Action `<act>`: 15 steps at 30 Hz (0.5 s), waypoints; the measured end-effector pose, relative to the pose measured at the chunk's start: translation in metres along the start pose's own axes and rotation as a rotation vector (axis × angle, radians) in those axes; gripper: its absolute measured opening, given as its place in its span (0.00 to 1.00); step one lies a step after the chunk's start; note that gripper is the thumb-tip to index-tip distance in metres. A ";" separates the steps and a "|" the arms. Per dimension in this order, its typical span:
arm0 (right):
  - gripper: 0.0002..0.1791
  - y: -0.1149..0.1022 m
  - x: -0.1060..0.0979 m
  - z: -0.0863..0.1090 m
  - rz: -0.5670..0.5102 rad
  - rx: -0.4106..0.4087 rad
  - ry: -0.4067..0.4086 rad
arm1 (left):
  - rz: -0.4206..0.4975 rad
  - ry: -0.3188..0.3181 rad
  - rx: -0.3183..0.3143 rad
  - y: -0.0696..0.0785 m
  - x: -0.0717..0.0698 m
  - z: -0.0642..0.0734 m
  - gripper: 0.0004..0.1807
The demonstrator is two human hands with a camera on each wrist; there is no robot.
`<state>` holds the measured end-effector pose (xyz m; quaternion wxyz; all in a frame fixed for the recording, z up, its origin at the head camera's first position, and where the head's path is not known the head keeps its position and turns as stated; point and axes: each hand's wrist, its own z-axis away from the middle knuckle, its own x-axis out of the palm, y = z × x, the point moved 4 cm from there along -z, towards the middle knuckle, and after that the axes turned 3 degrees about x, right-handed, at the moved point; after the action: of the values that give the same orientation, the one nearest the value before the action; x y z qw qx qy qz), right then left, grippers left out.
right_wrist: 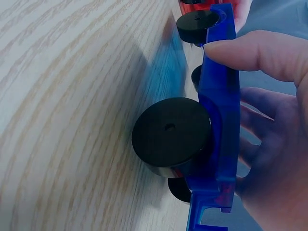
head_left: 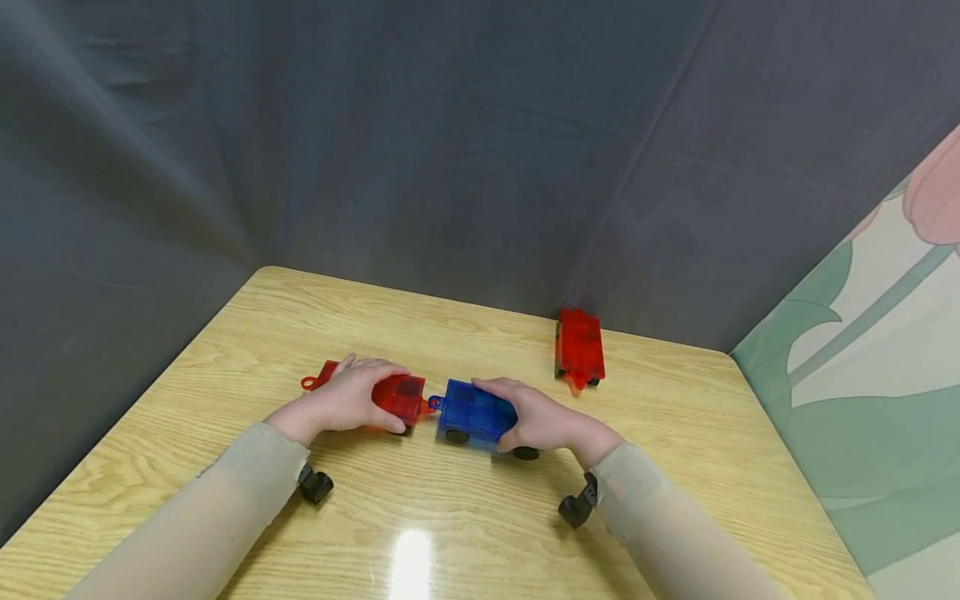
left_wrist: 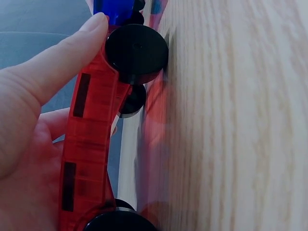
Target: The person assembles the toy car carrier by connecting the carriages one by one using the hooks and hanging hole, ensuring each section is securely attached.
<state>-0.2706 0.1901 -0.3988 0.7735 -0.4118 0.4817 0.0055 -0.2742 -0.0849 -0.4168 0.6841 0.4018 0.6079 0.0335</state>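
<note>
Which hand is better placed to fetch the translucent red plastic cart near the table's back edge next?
Probably the right hand: it's nearer that red cart, though gripping a translucent blue plastic cart. The left hand, farther off, grips another translucent red cart.

Head view, left of centre: left hand (head_left: 352,400) covers the middle of the left red cart (head_left: 401,396). Centre: right hand (head_left: 538,417) hides part of the right end of the blue cart (head_left: 471,412). Red hitch (head_left: 425,407) at blue ring (head_left: 435,403): too small to tell whether hooked. Bottom edge crops left sleeve (head_left: 202,508) and right sleeve (head_left: 667,517); right edge crops pink flower (head_left: 936,196).

Left wrist view: left red cart cut off at bottom, blue cart at top.

Right wrist view: blue cart cut off at bottom; right hand cropped at right.
</note>
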 end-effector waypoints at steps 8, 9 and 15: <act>0.52 0.001 0.002 -0.001 0.015 0.009 -0.002 | -0.005 0.004 0.003 -0.002 0.001 0.000 0.48; 0.52 0.001 0.002 -0.001 0.017 0.011 -0.002 | -0.005 0.004 0.004 -0.002 0.001 0.000 0.48; 0.52 0.001 0.004 -0.001 0.022 0.009 -0.011 | -0.007 -0.001 -0.002 -0.001 0.000 0.000 0.47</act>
<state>-0.2701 0.1888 -0.4027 0.7779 -0.4029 0.4820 0.0142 -0.2744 -0.0854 -0.4171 0.6849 0.3990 0.6089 0.0315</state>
